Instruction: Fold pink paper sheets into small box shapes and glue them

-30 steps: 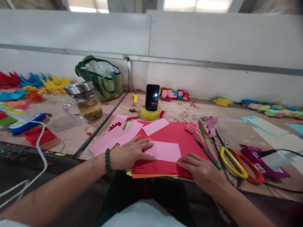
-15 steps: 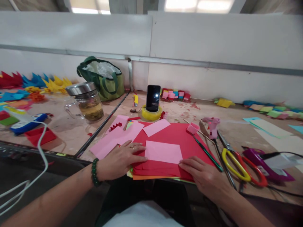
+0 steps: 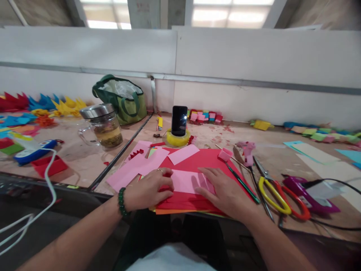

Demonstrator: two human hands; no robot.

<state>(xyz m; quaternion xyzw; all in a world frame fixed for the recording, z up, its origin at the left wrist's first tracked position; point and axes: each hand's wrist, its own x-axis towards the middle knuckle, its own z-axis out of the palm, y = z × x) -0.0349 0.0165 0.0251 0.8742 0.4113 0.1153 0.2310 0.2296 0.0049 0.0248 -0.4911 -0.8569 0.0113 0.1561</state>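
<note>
A pink paper rectangle (image 3: 183, 181) lies on a stack of red sheets (image 3: 180, 201) at the table's front edge. At its left end rests my left hand (image 3: 152, 188), fingers slightly bent and apart, the tips touching the paper. Over the right part of the rectangle is my right hand (image 3: 225, 192), open, with thumb and fingers spread and a shadow beneath them; whether it touches cannot be told. More pink paper (image 3: 149, 163) lies beyond my left hand, and another pink strip (image 3: 184, 153) sits on the red sheets. A small folded pink box (image 3: 225, 154) is near their far right corner.
To the right are a green pen (image 3: 244, 183), a pink glue gun (image 3: 248, 152), scissors (image 3: 275, 195) and a purple device (image 3: 311, 195). A phone (image 3: 179, 120) stands in a yellow tape roll (image 3: 177, 139). Left are a glass mug (image 3: 107, 130) and green bag (image 3: 131, 111).
My right hand has moved left and away from me, from the rectangle's lower right corner to over its right part, fingers now spread. My left fingers are more bent. The view has tilted slightly upward.
</note>
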